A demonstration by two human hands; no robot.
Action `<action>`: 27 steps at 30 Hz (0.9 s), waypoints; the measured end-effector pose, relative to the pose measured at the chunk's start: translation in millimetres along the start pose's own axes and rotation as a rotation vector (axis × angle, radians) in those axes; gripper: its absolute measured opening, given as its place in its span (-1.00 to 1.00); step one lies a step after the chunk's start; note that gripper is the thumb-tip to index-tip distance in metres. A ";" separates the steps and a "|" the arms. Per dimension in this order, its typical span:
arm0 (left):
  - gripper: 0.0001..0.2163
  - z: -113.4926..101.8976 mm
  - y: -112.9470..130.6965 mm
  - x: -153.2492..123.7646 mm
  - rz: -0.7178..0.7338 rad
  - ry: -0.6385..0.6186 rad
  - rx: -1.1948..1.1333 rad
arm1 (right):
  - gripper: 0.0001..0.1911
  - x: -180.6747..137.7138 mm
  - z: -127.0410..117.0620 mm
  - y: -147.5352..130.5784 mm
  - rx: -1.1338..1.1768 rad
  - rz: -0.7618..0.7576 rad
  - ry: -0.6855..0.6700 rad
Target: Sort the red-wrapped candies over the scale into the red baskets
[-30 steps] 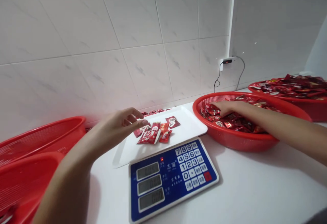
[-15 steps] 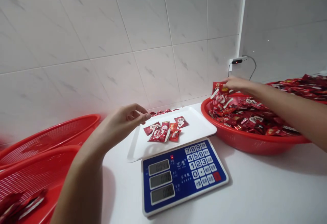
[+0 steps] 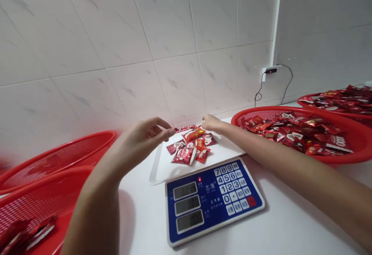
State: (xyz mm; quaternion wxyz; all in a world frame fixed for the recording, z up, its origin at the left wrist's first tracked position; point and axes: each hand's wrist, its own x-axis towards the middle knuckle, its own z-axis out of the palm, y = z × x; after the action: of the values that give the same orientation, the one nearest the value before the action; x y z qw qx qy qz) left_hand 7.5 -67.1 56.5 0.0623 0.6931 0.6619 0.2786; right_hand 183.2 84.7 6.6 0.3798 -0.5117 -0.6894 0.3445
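On the white tray (image 3: 229,146) of a weighing scale (image 3: 215,200) lies a small pile of red and orange wrapped packets (image 3: 183,155). An orange packet (image 3: 194,133) rests on the upper part of this pile. My left hand (image 3: 151,133) hovers at the tray's left side, fingers curled, with thumb and forefinger slightly apart and nothing between them. Over the far side of the tray is my right hand (image 3: 211,124), its fingers bent inward beside the packets. Whatever it holds, if anything, is hidden.
Right of the scale stands a red basket (image 3: 293,109) heaped with similar packets, another full basket (image 3: 308,105) behind it. Two red baskets (image 3: 62,175) sit at left, the nearer with a few packets. More packets lie beyond the tray. A cable (image 3: 290,77) hangs by the tiled wall.
My right hand has moved left from above the full basket, where it held several packets, to the tray. The pile there has grown. My left hand stays nearly in place.
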 end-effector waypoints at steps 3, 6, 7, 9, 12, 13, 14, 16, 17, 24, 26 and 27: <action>-0.54 0.5 -0.5 0.5 0.004 0.024 -0.017 | -0.51 -14.2 -30.1 -5.9 -0.007 -0.047 0.072; -0.55 1.6 0.7 1.8 -0.005 0.053 -0.001 | -0.51 -40.7 -69.3 -24.6 0.184 -0.189 0.184; -0.55 2.1 1.4 2.2 -0.014 0.055 0.005 | -0.52 -52.2 -81.2 -31.2 0.305 -0.230 0.211; -0.56 2.9 2.5 2.5 -0.026 0.057 0.018 | -0.52 -76.4 -101.4 -40.5 0.499 -0.230 0.258; -0.57 2.6 2.7 1.7 -0.015 0.076 0.028 | -0.53 -105.3 -123.2 -41.3 0.749 -0.267 0.374; -0.58 2.1 2.5 1.3 -0.015 0.086 0.029 | -0.54 -111.2 -128.6 -38.8 0.800 -0.295 0.391; -0.58 1.7 2.5 0.9 -0.017 0.096 0.029 | -0.56 -115.0 -132.9 -35.9 0.833 -0.327 0.389; -0.59 1.6 3.0 0.5 -0.029 0.105 0.035 | -0.60 -118.6 -137.7 -31.2 0.862 -0.385 0.337; -0.60 2.0 3.7 0.6 -0.033 0.102 0.040 | -0.61 -119.2 -138.0 -30.2 0.854 -0.403 0.315; -0.59 9.8 9.1 3.6 -0.076 0.050 0.095 | -0.59 -120.9 -113.8 -42.0 0.802 -0.373 0.275; -0.58 10.3 10.0 3.7 -0.086 0.041 0.103 | -0.59 -120.2 -108.7 -43.7 0.843 -0.384 0.237; -0.57 10.1 10.4 3.5 -0.091 0.034 0.105 | -0.62 -119.8 -107.3 -44.0 0.838 -0.381 0.231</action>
State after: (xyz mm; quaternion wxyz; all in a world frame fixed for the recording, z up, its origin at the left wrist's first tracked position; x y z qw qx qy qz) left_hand 21.2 -62.1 53.8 0.0273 0.6596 0.7075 0.2520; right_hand 280.3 -32.5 75.0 0.6841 -0.2137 -0.5260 0.4578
